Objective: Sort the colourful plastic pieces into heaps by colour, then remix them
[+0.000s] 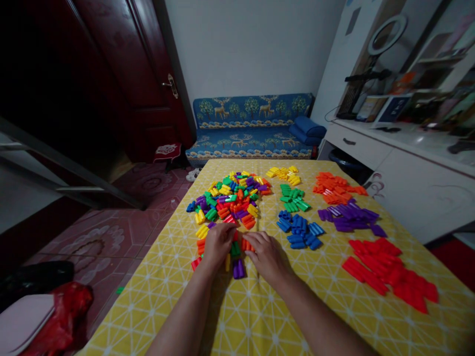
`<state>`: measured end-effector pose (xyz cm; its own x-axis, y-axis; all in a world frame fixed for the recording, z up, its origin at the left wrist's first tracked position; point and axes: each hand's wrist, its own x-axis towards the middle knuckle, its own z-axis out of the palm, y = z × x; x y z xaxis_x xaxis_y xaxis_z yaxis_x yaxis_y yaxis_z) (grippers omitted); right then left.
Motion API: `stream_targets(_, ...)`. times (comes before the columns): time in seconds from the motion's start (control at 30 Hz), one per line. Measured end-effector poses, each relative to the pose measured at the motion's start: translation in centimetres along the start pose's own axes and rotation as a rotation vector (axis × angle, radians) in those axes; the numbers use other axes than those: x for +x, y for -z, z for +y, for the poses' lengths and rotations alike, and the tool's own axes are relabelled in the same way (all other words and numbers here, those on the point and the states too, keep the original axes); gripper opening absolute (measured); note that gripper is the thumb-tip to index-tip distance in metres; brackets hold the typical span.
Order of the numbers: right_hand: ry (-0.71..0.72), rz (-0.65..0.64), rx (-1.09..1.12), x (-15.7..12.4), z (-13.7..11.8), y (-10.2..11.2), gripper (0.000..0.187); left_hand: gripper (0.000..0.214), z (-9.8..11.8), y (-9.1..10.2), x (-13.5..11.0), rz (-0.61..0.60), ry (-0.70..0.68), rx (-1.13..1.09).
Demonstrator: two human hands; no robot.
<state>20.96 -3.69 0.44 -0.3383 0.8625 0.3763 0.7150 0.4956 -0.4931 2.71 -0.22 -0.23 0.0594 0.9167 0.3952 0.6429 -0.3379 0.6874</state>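
Note:
A mixed heap of small coloured plastic blocks [232, 198] lies on the yellow patterned tablecloth [260, 316]. My left hand [218, 243] rests palm down at the heap's near edge, its fingers curled over a few blocks. My right hand [266, 256] lies beside it, fingers bent and touching an orange block [246, 244]. A purple block [238, 268], a green one and a yellow one lie between the two hands. What the fingers grip, if anything, is hidden.
Sorted piles lie to the right: yellow [285, 174], green [294, 198], blue [300, 230], orange [336, 188], purple [349, 216], red [389, 272]. A blue sofa [252, 128] stands beyond the table, white cabinets [408, 168] at right, a dark door [141, 74] at left.

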Motion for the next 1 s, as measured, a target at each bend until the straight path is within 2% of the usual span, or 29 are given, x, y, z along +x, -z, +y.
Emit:
stream_targets(0.07, -0.062, 0.109, 0.140, 0.0, 0.3, 0.4, 0.033, 0.020, 0.1, 0.1, 0.0, -0.009, -0.002, -0.001)
stream_targets(0.17, -0.276, 0.249, 0.515, -0.1, 1.3, 0.5, 0.026, 0.021, 0.2, 0.1, 0.1, -0.028, -0.011, -0.003)
stream_targets(0.27, -0.466, 0.291, 0.959, -0.1, 2.4, 0.4, 0.040, 0.020, 0.1, 0.0, 0.2, -0.038, -0.026, 0.007)
stream_targets(0.37, -0.529, 0.303, 1.283, 0.0, 2.9, 0.5, 0.047, 0.020, -0.1, -0.2, 0.2, -0.033, -0.041, 0.024)
stream_targets(0.43, -0.547, 0.301, 1.391, 0.1, 2.9, 0.8, 0.048, 0.020, -0.1, -0.2, 0.2, -0.036, -0.045, 0.032)
stream_targets(0.57, -0.581, 0.248, 1.461, 0.1, 2.8, 1.4, 0.046, 0.019, 0.0, -0.2, 0.0, -0.037, -0.035, 0.016)
stream_targets(0.73, -0.568, 0.217, 1.428, 0.0, 3.1, 2.1, 0.047, 0.020, 0.2, -0.2, 0.1, -0.060, -0.034, 0.007)
stream_targets(0.9, -0.569, 0.303, 1.255, 0.2, 3.7, 3.5, 0.041, 0.019, 0.3, -0.2, 0.1, -0.067, -0.062, -0.015)
stream_targets(1.0, -0.566, 0.344, 1.078, 0.6, 5.7, 5.1, 0.039, 0.018, 0.3, -0.2, 0.1, -0.069, -0.068, -0.013)
